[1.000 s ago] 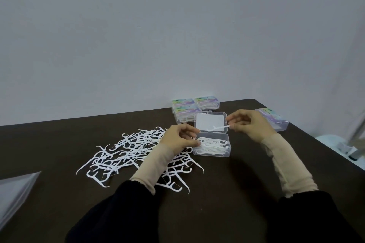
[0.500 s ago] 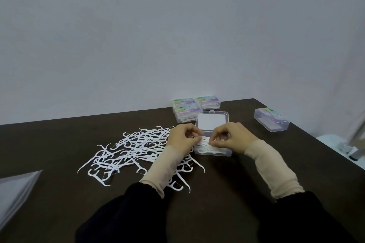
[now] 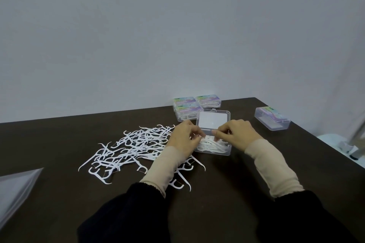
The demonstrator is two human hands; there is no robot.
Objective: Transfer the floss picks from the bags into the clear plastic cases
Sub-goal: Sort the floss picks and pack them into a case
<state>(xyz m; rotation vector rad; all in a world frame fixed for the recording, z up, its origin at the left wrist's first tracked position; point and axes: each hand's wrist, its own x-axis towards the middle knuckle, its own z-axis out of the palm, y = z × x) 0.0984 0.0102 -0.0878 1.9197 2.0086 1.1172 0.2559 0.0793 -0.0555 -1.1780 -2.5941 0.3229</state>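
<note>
An open clear plastic case (image 3: 227, 151) lies on the dark table (image 3: 227, 183), its lid (image 3: 213, 120) tilted back and white floss picks (image 3: 212, 146) lying in its base. My left hand (image 3: 182, 138) has curled fingers at the case's left edge and holds it. My right hand (image 3: 238, 134) reaches over the base from the right and pinches the picks inside with fingertips bent down. A large loose pile of floss picks (image 3: 130, 148) spreads over the table left of my left hand, partly hidden under my left wrist.
Closed labelled cases filled with picks stand behind the open case (image 3: 187, 107) (image 3: 209, 101); another closed case (image 3: 272, 117) sits at the right. A clear plastic bag (image 3: 15, 189) lies at the left edge. The table's right edge runs close by.
My right hand came down from beside the lid with a floss pick and now sits in the case's base. My left hand stayed at the case's left edge.
</note>
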